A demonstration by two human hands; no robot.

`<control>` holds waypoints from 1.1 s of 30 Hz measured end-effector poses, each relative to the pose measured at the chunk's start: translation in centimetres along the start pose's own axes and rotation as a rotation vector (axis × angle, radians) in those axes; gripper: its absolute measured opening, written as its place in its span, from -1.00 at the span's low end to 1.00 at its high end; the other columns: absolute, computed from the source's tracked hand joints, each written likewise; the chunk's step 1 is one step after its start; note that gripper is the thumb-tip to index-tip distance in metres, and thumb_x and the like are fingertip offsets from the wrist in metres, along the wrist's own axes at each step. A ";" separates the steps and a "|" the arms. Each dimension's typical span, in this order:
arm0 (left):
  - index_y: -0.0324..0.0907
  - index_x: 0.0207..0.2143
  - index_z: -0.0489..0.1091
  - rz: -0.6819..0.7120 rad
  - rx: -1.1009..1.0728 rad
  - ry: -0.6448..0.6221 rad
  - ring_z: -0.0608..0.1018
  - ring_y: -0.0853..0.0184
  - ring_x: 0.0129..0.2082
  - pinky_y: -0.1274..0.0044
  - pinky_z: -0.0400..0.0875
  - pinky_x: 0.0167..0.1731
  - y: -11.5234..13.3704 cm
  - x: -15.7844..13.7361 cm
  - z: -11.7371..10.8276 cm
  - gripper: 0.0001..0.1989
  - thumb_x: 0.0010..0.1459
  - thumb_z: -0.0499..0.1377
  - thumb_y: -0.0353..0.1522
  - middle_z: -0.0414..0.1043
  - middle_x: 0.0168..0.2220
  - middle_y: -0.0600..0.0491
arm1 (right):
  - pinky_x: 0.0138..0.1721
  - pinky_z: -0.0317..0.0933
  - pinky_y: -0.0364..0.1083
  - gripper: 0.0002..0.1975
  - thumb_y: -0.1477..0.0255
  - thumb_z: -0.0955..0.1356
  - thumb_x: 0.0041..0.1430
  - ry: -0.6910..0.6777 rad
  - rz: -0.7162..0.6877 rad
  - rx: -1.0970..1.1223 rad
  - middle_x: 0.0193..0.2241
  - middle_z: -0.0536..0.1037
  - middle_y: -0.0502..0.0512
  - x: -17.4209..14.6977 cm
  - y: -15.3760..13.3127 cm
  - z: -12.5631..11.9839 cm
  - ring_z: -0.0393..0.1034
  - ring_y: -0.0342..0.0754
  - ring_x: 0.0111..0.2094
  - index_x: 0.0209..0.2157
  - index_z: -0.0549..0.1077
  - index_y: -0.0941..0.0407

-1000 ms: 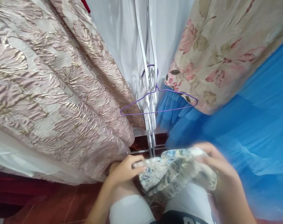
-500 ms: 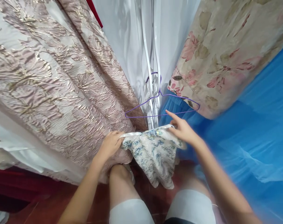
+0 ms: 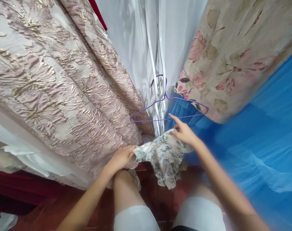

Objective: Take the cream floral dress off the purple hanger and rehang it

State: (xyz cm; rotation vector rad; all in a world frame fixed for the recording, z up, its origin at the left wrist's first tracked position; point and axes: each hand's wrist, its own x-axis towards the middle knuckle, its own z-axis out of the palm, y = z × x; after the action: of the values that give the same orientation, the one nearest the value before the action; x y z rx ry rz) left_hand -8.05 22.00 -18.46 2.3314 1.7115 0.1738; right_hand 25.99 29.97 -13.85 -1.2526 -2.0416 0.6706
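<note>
Between my two hands hangs a small floral garment (image 3: 166, 157), white with blue, green and yellow print; its exact kind I cannot tell. My left hand (image 3: 120, 157) is closed on its left upper corner. My right hand (image 3: 183, 131) pinches its upper right edge, with the index finger stretched out toward a purple hanger (image 3: 148, 120). That finger's tip overlaps the hanger's lower bar in view; whether it touches I cannot tell. The hanger, with no clothing on it, hangs in front of white straps (image 3: 152, 61), just beyond the garment.
Pink and gold brocade fabric (image 3: 71, 93) hangs on the left. White fabric (image 3: 126, 35) hangs behind the straps. On the right are a beige floral cloth (image 3: 232, 64) and blue tulle (image 3: 261, 138). My knees rise above a dark red tiled floor (image 3: 148, 183).
My left hand has moved right and slightly down, pulling the garment's left corner lower. My right hand has shifted slightly left. The garment now hangs more tilted and bunched.
</note>
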 end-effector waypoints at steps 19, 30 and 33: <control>-0.11 0.00 0.46 -0.129 0.087 0.647 0.55 0.09 -0.09 0.39 0.40 -0.14 2.0 1.7 -8.8 -0.63 0.28 -0.05 -0.47 0.44 0.01 -0.06 | -0.38 0.15 -0.09 -0.35 0.40 0.32 0.19 0.043 -0.012 0.029 -0.55 0.32 -0.10 -1.0 -0.1 0.8 0.19 -0.09 -0.53 0.33 0.34 0.08; -0.11 -0.12 0.36 -0.080 -0.599 0.761 0.50 0.30 -0.46 0.50 0.38 -0.41 -1.0 1.4 -6.7 -0.79 0.20 0.08 -0.33 0.43 -0.32 0.08 | -0.10 0.33 0.06 -0.29 0.40 0.35 0.19 0.055 -0.114 -0.070 -0.08 0.53 0.22 -0.2 0.5 2.5 0.41 0.03 -0.31 0.38 0.26 0.13; -0.12 -0.12 0.40 -0.033 -0.525 0.869 0.56 0.22 -0.22 0.46 0.42 -0.20 -1.0 2.2 -7.6 -0.80 0.22 0.10 -0.31 0.48 -0.18 0.01 | -0.07 0.34 0.07 -0.35 0.39 0.33 0.22 0.055 -0.129 -0.069 -0.07 0.52 0.24 -0.3 0.1 2.5 0.44 0.07 -0.24 0.35 0.30 0.14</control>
State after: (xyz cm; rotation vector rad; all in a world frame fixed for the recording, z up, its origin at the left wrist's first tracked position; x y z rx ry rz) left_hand -10.10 25.31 -11.56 1.9125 1.6925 1.5993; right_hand 24.28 29.56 -15.69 -1.1532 -2.0950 0.5040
